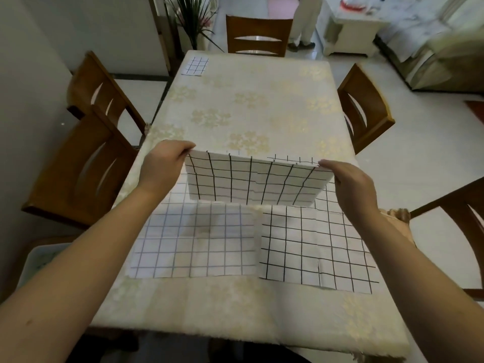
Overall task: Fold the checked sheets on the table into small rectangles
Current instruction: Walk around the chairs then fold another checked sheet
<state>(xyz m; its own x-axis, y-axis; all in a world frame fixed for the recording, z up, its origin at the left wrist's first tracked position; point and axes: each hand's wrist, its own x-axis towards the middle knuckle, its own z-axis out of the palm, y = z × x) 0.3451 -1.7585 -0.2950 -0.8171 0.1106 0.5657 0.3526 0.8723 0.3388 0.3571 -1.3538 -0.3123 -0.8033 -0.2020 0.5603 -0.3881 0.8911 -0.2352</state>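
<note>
The left hand (pixel 163 163) pinches the upper left corner of a black-gridded checked sheet (pixel 251 183), fingers curled over the edge. The right hand (pixel 352 184) pinches the upper right corner the same way. Between them the sheet is lifted off the table, its held edge up and its lower part hanging toward the sheets below. A second layer seems to show behind the top edge near the right hand, so it may already be folded once, though I cannot tell for sure.

To fold well, I judge both corners should travel together and land squarely on the opposite corners, grid lines matched, before the crease is pressed flat.

Below the left hand lies a flat sheet with a fainter grid (pixel 193 242); below the right hand, a flat sheet with a bold grid (pixel 314 247), the two edges just beside each other. A small folded rectangle (pixel 196 66) sits far beyond the left hand, near the table's far corner.

The tablecloth (pixel 251 100) beyond both hands is bare, giving room to lay the fold down. Wooden chairs (pixel 86 163) stand close at the sides.
</note>
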